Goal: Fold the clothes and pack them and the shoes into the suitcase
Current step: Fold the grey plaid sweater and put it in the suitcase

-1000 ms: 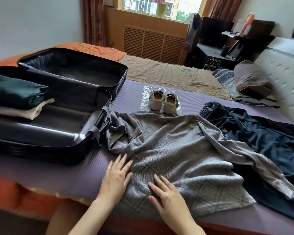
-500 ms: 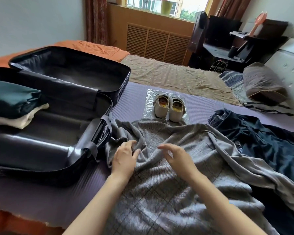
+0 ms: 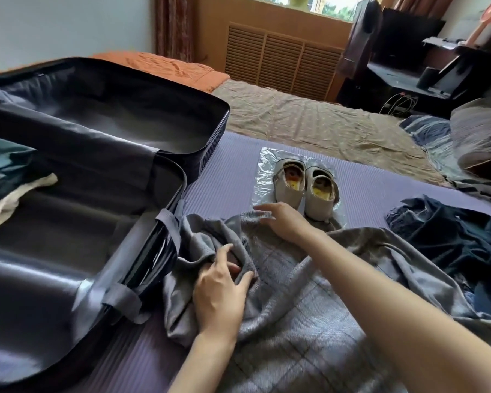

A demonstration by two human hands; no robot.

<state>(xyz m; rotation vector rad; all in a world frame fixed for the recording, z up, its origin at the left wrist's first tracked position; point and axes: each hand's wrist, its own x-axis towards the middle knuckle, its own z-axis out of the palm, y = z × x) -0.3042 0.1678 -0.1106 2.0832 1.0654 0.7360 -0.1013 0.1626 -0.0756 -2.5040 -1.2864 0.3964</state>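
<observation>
A grey checked sweater [image 3: 301, 316] lies spread on the purple bed cover. My left hand [image 3: 221, 290] grips a bunched fold of its left sleeve beside the suitcase. My right hand [image 3: 281, 219] reaches across and pinches the sweater's top edge just in front of the shoes. A pair of beige shoes [image 3: 306, 188] stands on a clear plastic sheet behind the sweater. The black suitcase [image 3: 91, 251] lies open at the left, with folded dark green and cream clothes [image 3: 3, 182] in its near half. A dark blue garment [image 3: 451, 239] lies crumpled at the right.
The suitcase lid half [image 3: 111, 114] lies open at the back left. A pillow [image 3: 482, 137] and a striped blanket sit at the far right of the bed. A desk with dark items stands beyond the bed near the window.
Both hands moved up from the sweater's hem toward its top. The left hand took hold of the left sleeve and the right hand reached the collar edge near the shoes.
</observation>
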